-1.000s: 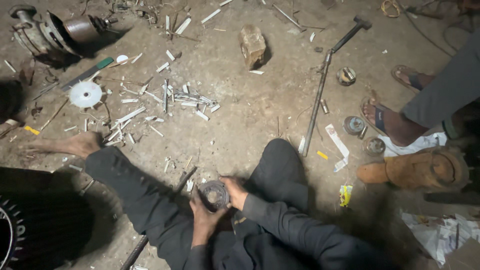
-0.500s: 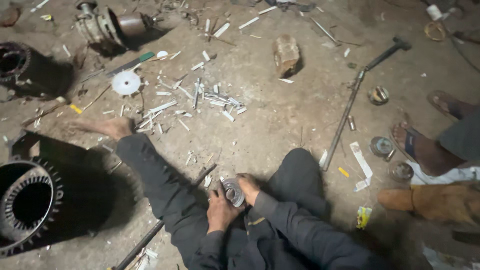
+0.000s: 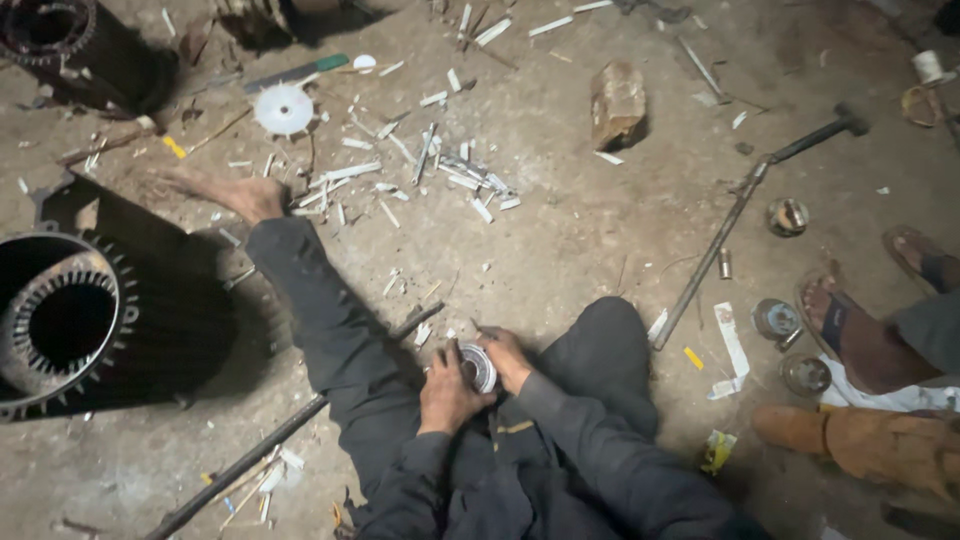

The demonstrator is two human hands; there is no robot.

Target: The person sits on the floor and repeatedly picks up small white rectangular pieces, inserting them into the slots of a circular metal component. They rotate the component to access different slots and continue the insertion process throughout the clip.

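Since a second ago both hands, left hand [image 3: 447, 393] and right hand [image 3: 508, 357], have kept gripping the small round silvery metal bearing-like part [image 3: 477, 366] in the lap, while the view swung left onto the dark finned motor housing [image 3: 70, 320].

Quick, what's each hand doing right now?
Left hand: closed around the small round metal part, holding it in the lap.
Right hand: closed on the same round part from the other side.

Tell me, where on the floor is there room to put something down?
Bare floor lies between the white strips, the long rod and the bent knee. It is crowded around the strips and by the small tins near the sandalled foot.
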